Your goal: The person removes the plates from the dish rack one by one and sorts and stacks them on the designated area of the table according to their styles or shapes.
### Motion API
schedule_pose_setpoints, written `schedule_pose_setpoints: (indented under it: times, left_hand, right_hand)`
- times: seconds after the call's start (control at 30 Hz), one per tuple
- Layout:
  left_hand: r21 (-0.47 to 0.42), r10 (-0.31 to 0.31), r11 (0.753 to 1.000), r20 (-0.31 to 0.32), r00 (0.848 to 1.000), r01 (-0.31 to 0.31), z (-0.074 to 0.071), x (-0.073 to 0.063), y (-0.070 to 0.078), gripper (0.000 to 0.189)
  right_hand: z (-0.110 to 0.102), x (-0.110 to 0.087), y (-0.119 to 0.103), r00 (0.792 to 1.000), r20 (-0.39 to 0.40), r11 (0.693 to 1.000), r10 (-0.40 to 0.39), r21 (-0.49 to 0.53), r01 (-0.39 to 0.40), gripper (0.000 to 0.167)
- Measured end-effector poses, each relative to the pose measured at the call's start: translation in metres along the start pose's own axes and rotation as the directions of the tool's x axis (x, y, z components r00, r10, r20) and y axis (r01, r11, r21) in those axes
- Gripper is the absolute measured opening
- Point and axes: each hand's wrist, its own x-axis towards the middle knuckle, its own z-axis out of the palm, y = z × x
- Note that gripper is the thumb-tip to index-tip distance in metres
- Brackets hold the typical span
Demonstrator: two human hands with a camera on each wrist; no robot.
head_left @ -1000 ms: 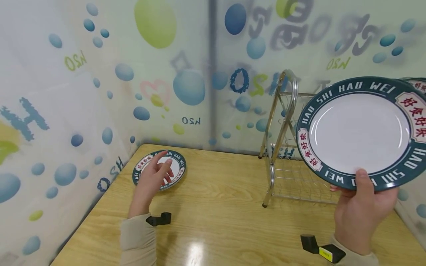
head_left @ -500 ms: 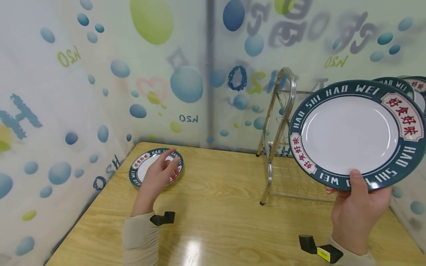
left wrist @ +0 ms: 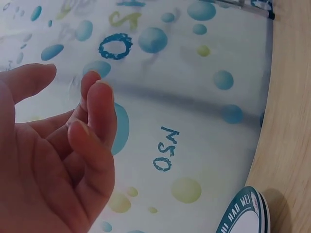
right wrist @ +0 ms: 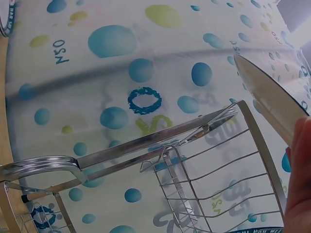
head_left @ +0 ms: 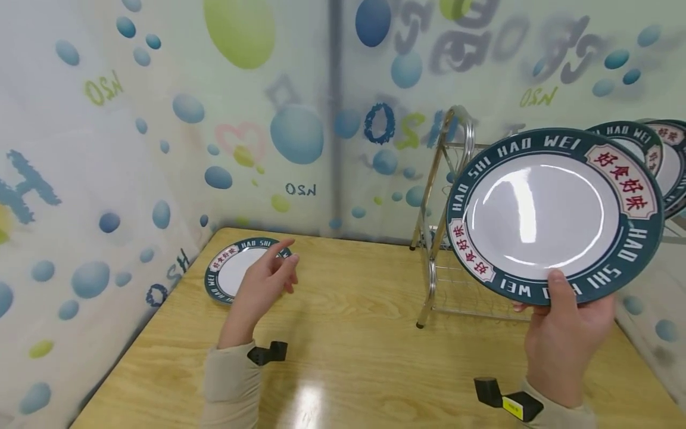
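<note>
My right hand [head_left: 570, 339] grips a white plate [head_left: 541, 214] with a green lettered rim by its lower edge, thumb on the front. It is raised and tilted, in front of a metal wire rack [head_left: 429, 274]. In the right wrist view the held plate [right wrist: 272, 97] appears nearly edge-on at the right. My left hand [head_left: 262, 286] hovers empty with loosely bent fingers, overlapping the right side of matching plates [head_left: 230, 271] stacked at the table's back left corner. The left wrist view shows that hand [left wrist: 63, 155] clear of the stack [left wrist: 243, 213].
More green-rimmed plates [head_left: 672, 155] stand on the rack's upper level at the far right, partly behind the held plate. A wood-grain table [head_left: 348, 357] lies underneath. Patterned walls [head_left: 300, 202] close off the back and left.
The held plate and right hand shift left in the view, uncovering more of the plates on the rack. My left hand moves right across the stacked plates. The view turns slightly.
</note>
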Motion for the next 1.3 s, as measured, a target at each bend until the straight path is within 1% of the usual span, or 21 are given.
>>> schedule_pose_setpoints:
  times: [0.07,0.13,0.23,0.37,0.43,0.53,0.7,0.77,0.93,1.03,1.13,1.27,1.3]
  left_hand:
    - [0.010,0.006,1.000,0.000,1.000,-0.006,0.000,-0.001,0.001,0.051]
    - [0.018,0.013,1.000,0.003,1.000,-0.013,0.001,-0.001,0.003,0.048]
    - [0.024,0.015,1.000,0.010,1.000,-0.015,0.002,-0.002,0.006,0.045]
    - [0.005,0.016,1.000,0.019,1.000,-0.016,0.004,-0.002,0.012,0.054]
    - [-0.007,0.019,1.000,0.019,1.000,-0.019,0.007,-0.003,0.014,0.058]
    - [-0.006,0.032,0.999,0.024,0.999,-0.032,0.012,-0.004,0.017,0.058]
    - [0.017,0.079,0.997,0.055,0.995,-0.080,0.024,-0.004,0.021,0.055]
    - [0.023,0.096,0.995,0.070,0.993,-0.098,0.029,-0.004,0.023,0.054]
    - [0.052,0.126,0.990,0.102,0.987,-0.132,0.035,-0.007,0.027,0.046]
    - [0.053,0.141,0.988,0.117,0.983,-0.148,0.034,-0.008,0.027,0.041]
    - [0.035,0.152,0.987,0.125,0.981,-0.157,0.033,-0.008,0.026,0.040]
    - [0.010,0.154,0.988,0.131,0.979,-0.157,0.031,-0.008,0.027,0.042]
    - [0.005,0.152,0.988,0.134,0.979,-0.154,0.031,-0.008,0.027,0.041]
  right_hand:
    - [0.002,-0.001,0.000,1.000,0.012,1.000,0.002,-0.020,-0.002,0.045]
    - [0.004,-0.001,0.000,1.000,0.010,1.000,0.021,0.016,-0.021,0.046]
    - [0.005,-0.002,0.001,0.999,0.018,1.000,0.027,0.006,-0.027,0.046]
    - [0.004,-0.002,0.002,0.999,0.022,0.999,0.047,0.023,-0.047,0.045]
    - [0.005,-0.003,0.003,0.997,0.025,0.996,0.068,0.056,-0.069,0.045]
    - [0.007,-0.004,0.006,0.994,0.025,0.988,0.102,0.118,-0.104,0.045]
    - [0.011,-0.009,0.007,0.993,0.031,0.994,0.112,0.001,-0.113,0.043]
    - [0.012,-0.010,0.007,0.992,0.032,0.990,0.123,-0.070,-0.121,0.043]
    - [0.015,-0.014,0.006,0.981,0.032,0.973,0.193,-0.131,-0.188,0.043]
    - [0.017,-0.016,0.007,0.975,0.022,0.968,0.220,-0.127,-0.216,0.043]
    - [0.018,-0.017,0.008,0.972,0.026,0.966,0.234,-0.116,-0.230,0.044]
    - [0.019,-0.018,0.009,0.964,0.049,0.961,0.260,-0.106,-0.254,0.043]
    - [0.019,-0.019,0.009,0.962,0.050,0.958,0.268,-0.120,-0.261,0.041]
